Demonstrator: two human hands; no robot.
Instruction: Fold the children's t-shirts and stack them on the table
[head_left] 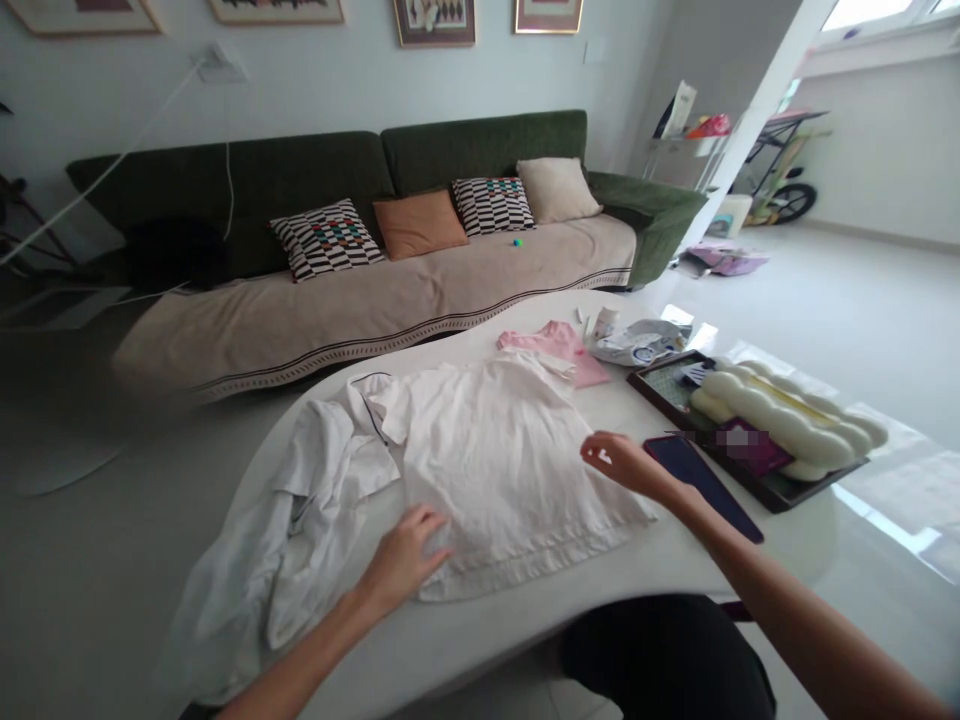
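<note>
A white shirt (502, 460) lies spread flat on the white table (525, 620). My left hand (405, 555) rests on the shirt's lower left hem, its fingers stretched flat on the cloth. Just above the shirt's right edge is my right hand (619, 462), with the fingers loosely curled and nothing visible in them. To the left, a second white garment (292, 520) lies crumpled and hangs over the table edge.
A pink folded cloth (559, 345) and a crumpled white packet (637, 342) lie at the table's far side. A dark phone (701, 485) and a dark tray (750, 470) with a cream puffy object (787, 415) sit right. Behind stands a green sofa (420, 230) with cushions.
</note>
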